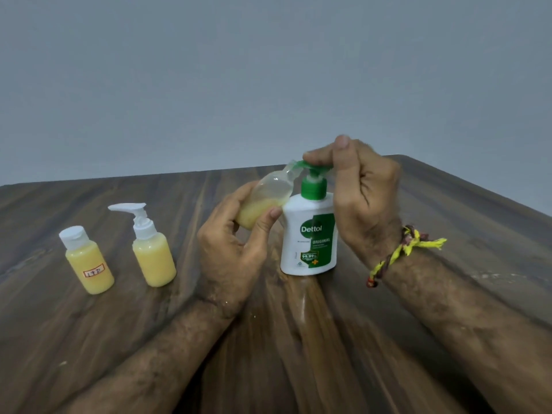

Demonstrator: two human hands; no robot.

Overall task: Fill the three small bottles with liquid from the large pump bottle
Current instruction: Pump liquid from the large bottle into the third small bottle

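Observation:
The large white pump bottle (309, 240) with a green pump head stands upright mid-table. My right hand (358, 186) rests on top of the pump head, fingers curled over it. My left hand (236, 243) holds a small clear bottle (268, 195) tilted, its open mouth up against the green nozzle; yellow liquid fills roughly its lower half. To the left stand two small bottles full of yellow liquid: one with a white flip cap and a paper label (88, 261), one with a white pump top (152, 249).
The dark wood-grain table (298, 339) stretches toward a plain grey wall; its far edge and right corner lie just behind the bottles. A yellow thread band is tied on my right wrist (409, 243).

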